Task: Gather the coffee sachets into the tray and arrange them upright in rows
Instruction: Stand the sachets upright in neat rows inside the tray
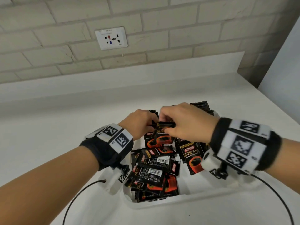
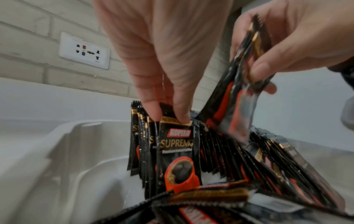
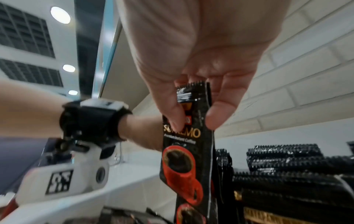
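Note:
A white tray [image 1: 162, 203] sits on the counter and holds black Kopiko coffee sachets. Several stand upright in rows [image 1: 201, 106] at its far end, and a loose pile [image 1: 151, 172] lies flat at the near end. My left hand [image 1: 142, 122] reaches down to the upright row, its fingertips [image 2: 182, 118] pinching the top edge of the front upright sachet [image 2: 178, 151]. My right hand [image 1: 181, 124] is just beside it and grips a small stack of sachets [image 1: 164, 132] by the top, hanging over the row. In the right wrist view my right hand [image 3: 195, 122] pinches that stack [image 3: 191, 151].
A white counter [image 1: 48, 127] runs back to a brick wall with a socket plate [image 1: 111, 38]. A pale panel [image 1: 284, 70] closes the right side. A black cable [image 1: 78, 197] loops on the counter near the tray's front left corner.

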`<control>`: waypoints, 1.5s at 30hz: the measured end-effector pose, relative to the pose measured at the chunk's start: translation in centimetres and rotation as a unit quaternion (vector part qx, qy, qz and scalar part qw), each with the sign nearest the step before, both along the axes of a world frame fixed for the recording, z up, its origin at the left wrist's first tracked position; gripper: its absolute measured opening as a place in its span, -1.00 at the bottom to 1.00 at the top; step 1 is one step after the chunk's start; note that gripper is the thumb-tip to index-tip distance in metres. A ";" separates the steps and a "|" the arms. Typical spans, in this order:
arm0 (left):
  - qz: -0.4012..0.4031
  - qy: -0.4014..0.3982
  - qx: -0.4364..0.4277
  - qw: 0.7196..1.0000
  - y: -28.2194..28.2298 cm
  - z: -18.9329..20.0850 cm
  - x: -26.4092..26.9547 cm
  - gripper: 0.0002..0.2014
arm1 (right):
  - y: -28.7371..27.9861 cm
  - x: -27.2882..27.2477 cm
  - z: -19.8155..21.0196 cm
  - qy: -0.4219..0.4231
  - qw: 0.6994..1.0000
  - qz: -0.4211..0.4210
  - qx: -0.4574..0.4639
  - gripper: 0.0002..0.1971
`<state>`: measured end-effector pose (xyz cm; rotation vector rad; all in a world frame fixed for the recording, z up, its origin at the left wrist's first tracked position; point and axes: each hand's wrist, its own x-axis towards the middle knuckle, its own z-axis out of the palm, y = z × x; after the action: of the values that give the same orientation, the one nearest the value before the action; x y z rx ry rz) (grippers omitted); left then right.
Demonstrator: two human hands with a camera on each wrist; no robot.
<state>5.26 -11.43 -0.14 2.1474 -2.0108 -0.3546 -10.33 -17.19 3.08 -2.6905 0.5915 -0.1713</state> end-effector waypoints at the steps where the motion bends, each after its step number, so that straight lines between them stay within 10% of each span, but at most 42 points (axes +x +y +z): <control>1: 0.011 0.014 -0.008 1.000 0.1 0.0 0.1 -0.88 | 0.0 0.7 -0.4 0.017 1.000 0.013 -0.016 -0.86; 12: 0.090 0.097 -0.076 0.988 2.0 0.7 1.1 -0.86 | 0.1 4.5 -2.7 0.127 0.986 0.070 -0.084 -0.79; 18: 0.146 0.124 0.030 0.981 4.2 0.9 1.2 -0.75 | 0.0 5.1 -3.1 0.134 0.987 0.073 -0.057 -0.84; 22: 0.057 0.091 0.147 0.983 5.2 0.5 0.2 -0.90 | -0.4 5.3 -3.5 0.138 0.988 0.059 -0.046 -0.81; 28: -0.070 0.058 0.178 0.980 4.7 -1.2 -2.2 -0.58 | -0.7 5.9 -3.3 0.141 0.988 0.046 -0.050 -0.80; 45: -0.001 -0.025 0.278 0.960 4.8 -3.2 -4.1 -0.48 | -0.3 6.7 -3.3 0.166 0.982 0.060 -0.065 -0.88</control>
<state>1.11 -6.59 -3.34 2.4747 -2.1254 -0.9772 -3.63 -17.45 -0.25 -2.8939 0.5246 0.2884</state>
